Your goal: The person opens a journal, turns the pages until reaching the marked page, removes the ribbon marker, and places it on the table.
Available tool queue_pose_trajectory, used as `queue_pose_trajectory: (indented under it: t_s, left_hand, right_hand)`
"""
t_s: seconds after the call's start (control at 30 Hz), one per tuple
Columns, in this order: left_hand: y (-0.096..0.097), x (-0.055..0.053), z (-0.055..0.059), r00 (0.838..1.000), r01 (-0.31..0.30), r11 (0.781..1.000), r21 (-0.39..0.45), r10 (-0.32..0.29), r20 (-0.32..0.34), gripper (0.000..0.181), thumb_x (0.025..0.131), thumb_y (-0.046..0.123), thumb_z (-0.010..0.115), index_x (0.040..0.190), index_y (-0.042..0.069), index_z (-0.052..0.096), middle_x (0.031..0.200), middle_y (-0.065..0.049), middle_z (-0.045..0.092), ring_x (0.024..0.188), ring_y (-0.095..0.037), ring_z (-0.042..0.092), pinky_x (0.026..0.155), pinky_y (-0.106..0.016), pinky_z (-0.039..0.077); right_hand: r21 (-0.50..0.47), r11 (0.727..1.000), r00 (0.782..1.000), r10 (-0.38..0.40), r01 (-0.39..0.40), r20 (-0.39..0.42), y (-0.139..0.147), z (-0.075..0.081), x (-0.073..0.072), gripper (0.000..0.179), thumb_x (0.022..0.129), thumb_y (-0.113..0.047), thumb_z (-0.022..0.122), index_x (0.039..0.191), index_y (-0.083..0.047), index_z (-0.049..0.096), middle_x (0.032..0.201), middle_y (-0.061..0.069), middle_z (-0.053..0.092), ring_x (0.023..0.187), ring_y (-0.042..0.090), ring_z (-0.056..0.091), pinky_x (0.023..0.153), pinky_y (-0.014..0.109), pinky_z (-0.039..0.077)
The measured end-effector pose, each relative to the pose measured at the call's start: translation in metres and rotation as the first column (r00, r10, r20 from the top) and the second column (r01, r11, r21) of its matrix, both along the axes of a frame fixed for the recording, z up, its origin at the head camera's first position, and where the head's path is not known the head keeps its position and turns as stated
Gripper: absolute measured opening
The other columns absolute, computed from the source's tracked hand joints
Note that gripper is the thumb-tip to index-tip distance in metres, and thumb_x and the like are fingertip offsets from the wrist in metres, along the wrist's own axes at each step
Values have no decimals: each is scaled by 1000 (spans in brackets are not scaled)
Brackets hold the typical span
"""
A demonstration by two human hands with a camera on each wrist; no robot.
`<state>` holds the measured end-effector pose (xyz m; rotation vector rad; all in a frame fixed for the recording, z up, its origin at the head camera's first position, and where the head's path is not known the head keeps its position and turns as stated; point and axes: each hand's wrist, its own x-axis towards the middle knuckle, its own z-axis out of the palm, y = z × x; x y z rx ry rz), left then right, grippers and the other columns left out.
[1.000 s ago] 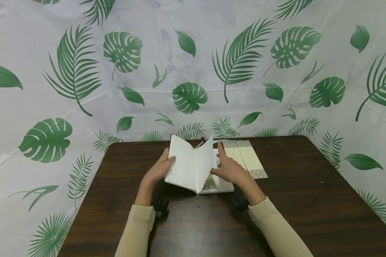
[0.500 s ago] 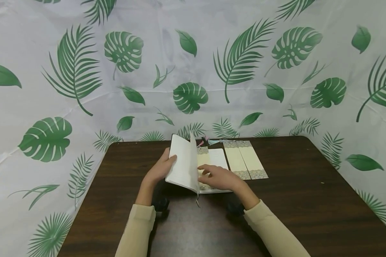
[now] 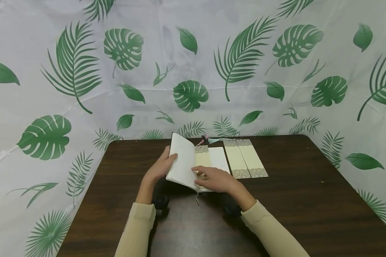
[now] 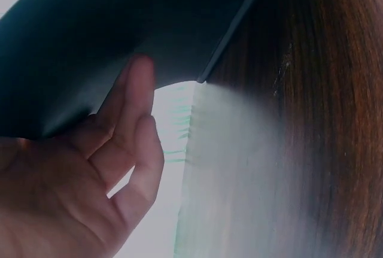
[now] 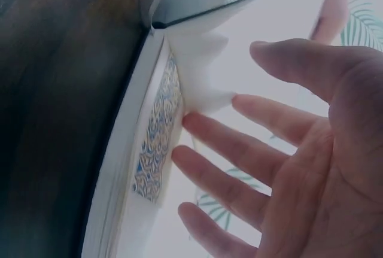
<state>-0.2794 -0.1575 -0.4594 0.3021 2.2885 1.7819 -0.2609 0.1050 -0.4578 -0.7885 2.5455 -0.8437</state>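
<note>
An open notebook [image 3: 182, 159] lies on the table with its left side raised and tilted. My left hand [image 3: 161, 167] grips that raised side, thumb on the white page and fingers behind the dark cover [image 4: 161, 18]. Against the notebook's right-hand page lies a cream bookmark [image 3: 202, 154] with patterned ends, close to the fold. Over its lower part reaches my right hand [image 3: 217, 179], hiding some of it. In the right wrist view the fingers [image 5: 239, 144] extend, spread, with tips at the raised page and near the bookmark's patterned end [image 5: 158, 135].
Two more cream bookmarks, one on the left [image 3: 234, 159] and one on the right [image 3: 252, 159], lie side by side right of the notebook. Pink [image 3: 202, 140] and light blue tassels [image 3: 214, 140] show at the back. Behind the dark wooden table [image 3: 308, 200] hangs a leaf-print cloth [image 3: 161, 103].
A loose page has turned over to the left, uncovering the bookmark. My right hand has moved left and down to the fold. The left hand keeps its grip.
</note>
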Motion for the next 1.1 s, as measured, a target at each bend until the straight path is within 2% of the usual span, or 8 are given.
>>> queue_pose_trajectory:
  t_s: [0.07, 0.17, 0.37, 0.47, 0.6, 0.77, 0.93, 1.1]
  left_hand:
    - [0, -1, -1, 1000, 4, 1000, 8, -4, -15, 59, 117, 22, 33, 168, 3, 10, 140, -28, 46, 97, -26, 66, 82, -33, 56]
    - [1, -1, -2, 1000, 11, 1000, 20, -10, -23, 60, 117, 19, 31, 169, 2, 9, 140, -29, 46, 97, -27, 65, 84, -34, 54]
    - [1, 1, -3, 1000, -2, 1000, -6, 2, -16, 62, 117, 19, 32, 171, 2, 7, 140, -29, 47, 99, -27, 64, 87, -35, 53]
    - [-1, 1, 0, 1000, -5, 1000, -27, 5, -21, 62, 117, 20, 32, 171, 2, 6, 141, -29, 48, 101, -28, 64, 89, -35, 52]
    - [-2, 0, 4, 1000, 3, 999, -36, -4, -26, 64, 117, 21, 32, 171, 3, 4, 143, -29, 47, 101, -28, 64, 89, -36, 52]
    - [-3, -1, 7, 1000, 14, 999, -32, -15, -25, 65, 118, 23, 31, 172, 4, 0, 149, -29, 44, 107, -31, 63, 96, -42, 52]
    - [-3, -3, 5, 1000, 13, 999, -33, -14, -22, 66, 118, 24, 32, 172, 5, -1, 159, -27, 37, 118, -34, 58, 106, -51, 46]
    - [-5, -4, 2, 1000, 21, 1000, -13, -21, -9, 65, 118, 24, 32, 172, 5, 1, 152, -28, 41, 111, -33, 62, 101, -47, 50]
  right_hand:
    - [-22, 1000, 1000, -14, 15, 18, 2, 0, -2, 53, 110, -35, 64, 158, -17, 54, 146, 12, 68, 132, 30, 67, 106, 54, 54]
    - [-56, 994, 996, -92, 92, 7, 6, 0, -7, 48, 110, -32, 64, 154, -15, 58, 140, 12, 71, 127, 31, 69, 100, 52, 57]
    - [-124, 951, 956, -291, 283, -45, 19, -8, -27, 41, 110, -29, 63, 145, -7, 64, 118, 14, 74, 97, 26, 72, 74, 41, 56]
    - [-148, 927, 939, -340, 344, 49, 25, -12, -40, 51, 110, -25, 62, 154, -2, 52, 125, 21, 68, 94, 29, 70, 69, 39, 59]
    - [-177, 897, 905, -366, 405, 216, 27, -14, -50, 68, 109, -19, 63, 165, 4, 32, 141, 33, 57, 110, 42, 70, 73, 44, 66]
    - [-234, 853, 857, -370, 466, 358, 26, -21, -60, 75, 108, -16, 63, 168, 4, 23, 150, 37, 49, 115, 44, 71, 76, 44, 66]
    - [-264, 817, 821, -377, 513, 429, 27, -29, -66, 72, 108, -17, 62, 168, 2, 27, 146, 32, 54, 98, 27, 73, 71, 35, 65]
    - [-254, 814, 802, -369, 522, 470, 29, -29, -66, 58, 109, -20, 62, 161, -2, 44, 125, 18, 67, 85, 17, 68, 70, 29, 59]
